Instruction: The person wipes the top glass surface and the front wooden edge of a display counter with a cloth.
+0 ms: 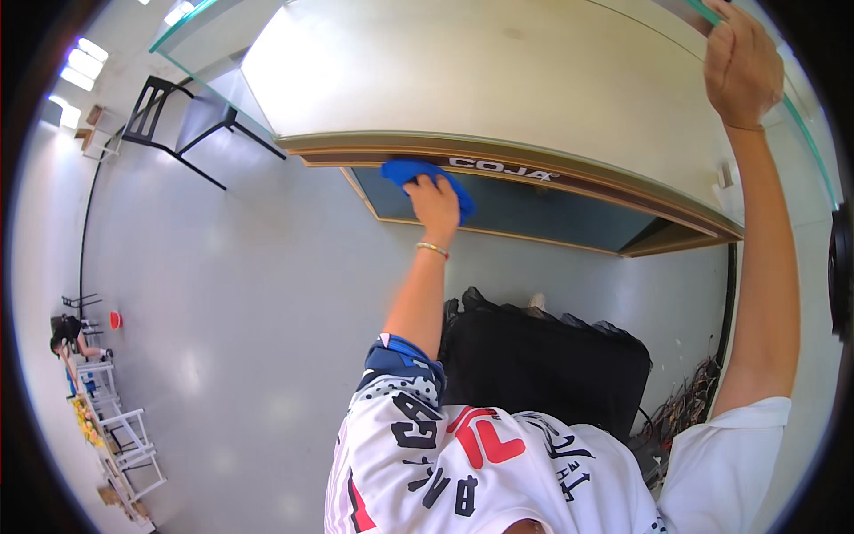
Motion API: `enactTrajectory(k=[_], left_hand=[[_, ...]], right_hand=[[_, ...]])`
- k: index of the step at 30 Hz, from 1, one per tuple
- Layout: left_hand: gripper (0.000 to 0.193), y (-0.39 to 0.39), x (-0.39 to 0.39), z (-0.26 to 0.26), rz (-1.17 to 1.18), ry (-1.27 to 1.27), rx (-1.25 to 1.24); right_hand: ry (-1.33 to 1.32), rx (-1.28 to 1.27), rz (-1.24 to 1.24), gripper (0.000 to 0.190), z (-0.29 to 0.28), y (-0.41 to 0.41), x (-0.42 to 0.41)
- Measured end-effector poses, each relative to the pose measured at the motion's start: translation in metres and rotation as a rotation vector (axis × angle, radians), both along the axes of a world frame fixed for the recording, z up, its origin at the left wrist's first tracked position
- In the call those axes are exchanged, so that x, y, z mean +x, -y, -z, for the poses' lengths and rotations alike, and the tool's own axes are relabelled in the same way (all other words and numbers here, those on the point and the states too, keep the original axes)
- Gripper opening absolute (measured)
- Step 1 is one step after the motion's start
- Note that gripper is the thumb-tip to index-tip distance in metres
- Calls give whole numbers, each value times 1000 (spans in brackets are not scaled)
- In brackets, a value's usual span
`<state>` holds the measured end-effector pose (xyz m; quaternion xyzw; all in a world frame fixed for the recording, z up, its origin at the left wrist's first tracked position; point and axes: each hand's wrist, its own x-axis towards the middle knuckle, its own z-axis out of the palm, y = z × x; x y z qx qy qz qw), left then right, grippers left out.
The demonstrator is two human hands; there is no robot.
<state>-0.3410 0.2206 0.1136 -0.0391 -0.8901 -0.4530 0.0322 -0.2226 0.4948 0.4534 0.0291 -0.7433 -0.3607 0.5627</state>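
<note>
A blue cloth point(402, 171) is bunched under my left hand point(435, 205). It lies against the brown front rail point(373, 157) of a glass display case, beside pale lettering. My right hand point(744, 73) is raised at the upper right, with its fingers curled over the edge of a green-edged glass panel point(810, 143); its fingertips are partly cut off by the frame's rim. Between my hands spreads the pale bottom panel point(480, 80) of the case. Under the rail a dark glazed lower section point(507, 210) shows, edged in gold-coloured trim.
A black chair point(157, 110) stands beyond the case's left end. Close before my body is a black-covered block-like object point(547, 360). Tangled cables point(687, 400) lie at the right. Far left, a person point(70, 334) bends near white-framed tables point(133, 434) and a red bucket point(116, 320).
</note>
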Motion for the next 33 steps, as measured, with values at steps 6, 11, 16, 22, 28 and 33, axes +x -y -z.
enactTrajectory(k=[6,11,16,22,28,33], left_hand=[[33,-85,93,10,239,-168,66],[32,-131,142,4,463,-81,77],[28,-131,157,8,719,100,226],[33,-79,113,-23,-57,8,696],[35,-97,57,-31,-105,250,834],[36,-135,92,-12,-82,151,626]], right_hand=[[-15,1,-119,17,-2,4,-5],[-3,-8,-117,14,-4,8,-2],[-86,65,-219,12,-3,4,-11],[-84,33,-207,11,-4,0,-6],[-111,55,-245,8,-8,0,-5],[-143,46,-281,7,0,5,-16]])
